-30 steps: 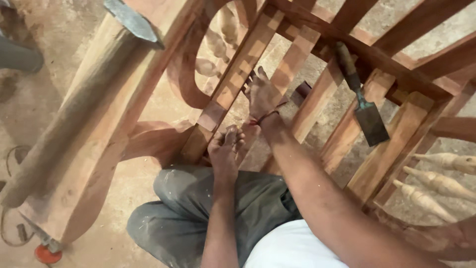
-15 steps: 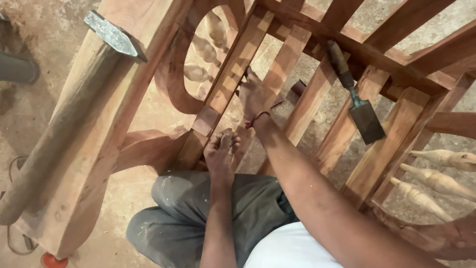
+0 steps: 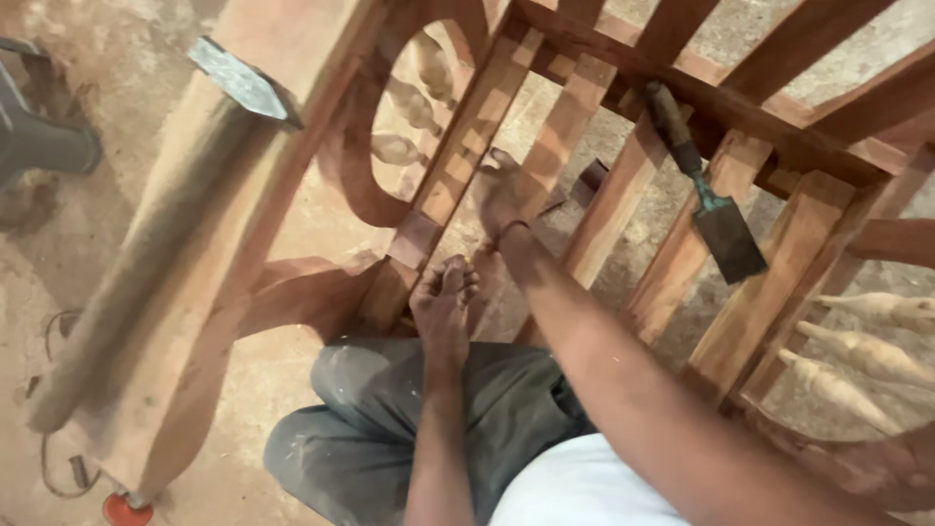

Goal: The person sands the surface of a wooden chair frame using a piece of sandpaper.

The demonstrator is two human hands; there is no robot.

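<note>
Reddish wooden frame [image 3: 458, 185] lies on a dusty concrete floor [image 3: 58, 263]; the right hand [image 3: 502, 190] reaches between its slats, grip unclear, left hand unseen, a chisel [image 3: 706, 195] resting to its right

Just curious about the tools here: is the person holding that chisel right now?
No. The chisel lies loose on the wooden frame, while the right hand reaches between the slats, apart from it.

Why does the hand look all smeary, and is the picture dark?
Head view: the right hand is motion-blurred as it reaches between the wooden slats; the chisel looks sharper; light is dim and warm, without glare, with soft shadows on the floor.
</note>
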